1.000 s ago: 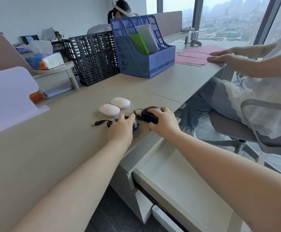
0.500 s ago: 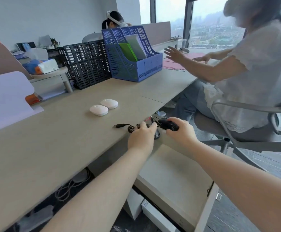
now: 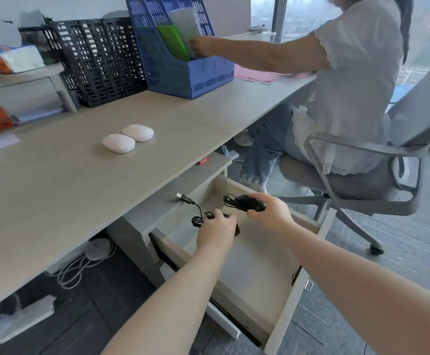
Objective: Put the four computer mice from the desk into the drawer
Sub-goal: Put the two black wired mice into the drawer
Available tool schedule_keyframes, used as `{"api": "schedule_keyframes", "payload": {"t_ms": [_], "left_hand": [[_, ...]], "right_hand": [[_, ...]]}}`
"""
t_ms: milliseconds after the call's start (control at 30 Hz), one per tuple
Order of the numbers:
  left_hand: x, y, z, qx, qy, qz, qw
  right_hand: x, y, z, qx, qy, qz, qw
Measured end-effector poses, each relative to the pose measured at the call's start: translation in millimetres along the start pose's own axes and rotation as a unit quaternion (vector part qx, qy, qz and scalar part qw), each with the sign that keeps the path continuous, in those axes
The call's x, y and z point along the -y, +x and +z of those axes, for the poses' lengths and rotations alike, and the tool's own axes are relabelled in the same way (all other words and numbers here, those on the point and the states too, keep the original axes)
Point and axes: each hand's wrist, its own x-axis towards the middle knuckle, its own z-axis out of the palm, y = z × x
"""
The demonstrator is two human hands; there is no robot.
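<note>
- A black mouse (image 3: 250, 203) is being held tight in the right hand (image 3: 270, 213), just above the far end of the open drawer (image 3: 254, 262); its cord is bunched up beside the fingers.
- A second black mouse (image 3: 234, 225) is being gripped under the left hand (image 3: 216, 233), also above the drawer; most of it is being hidden by the hand, so only a dark edge is being seen.
- The long cord (image 3: 196, 213) of that mouse is being left trailing out to the left of the drawer, and its plug (image 3: 183, 197) is sticking out past the drawer's side wall, toward the desk (image 3: 68, 180).
- Two white mice (image 3: 128, 138) are being left on the desk, well apart from the drawer and touching or nearly touching each other; half of the job is probably not yet done.
- If the black mice are being let go now, the plug may be caught on the drawer's wall; the cord could then be pinched when the drawer is being shut.
- The two cords may be getting tangled, since they are being held close together above the drawer.
- A mouse could be dropped too hard and be bumped on the drawer's floor.
</note>
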Motion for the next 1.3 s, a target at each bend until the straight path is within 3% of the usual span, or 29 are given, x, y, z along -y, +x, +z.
{"api": "schedule_keyframes", "payload": {"t_ms": [333, 467, 667, 1167, 1300], "left_hand": [[15, 22, 61, 0.078, -0.011, -0.053, 0.995], [21, 34, 72, 0.111, -0.080, -0.084, 0.987], [32, 48, 86, 0.086, -0.154, -0.118, 0.977], [40, 44, 68, 0.074, -0.033, -0.100, 0.992], [44, 43, 46, 0.030, 0.021, -0.081, 0.996]], "right_hand": [[-45, 29, 74, 0.079, -0.053, 0.016, 0.995], [-47, 34, 89, 0.075, -0.066, 0.008, 0.995], [-48, 45, 101, 0.089, -0.086, -0.004, 0.992], [-45, 47, 93, 0.104, -0.090, -0.019, 0.990], [-31, 46, 71, 0.112, -0.139, -0.038, 0.983]]}}
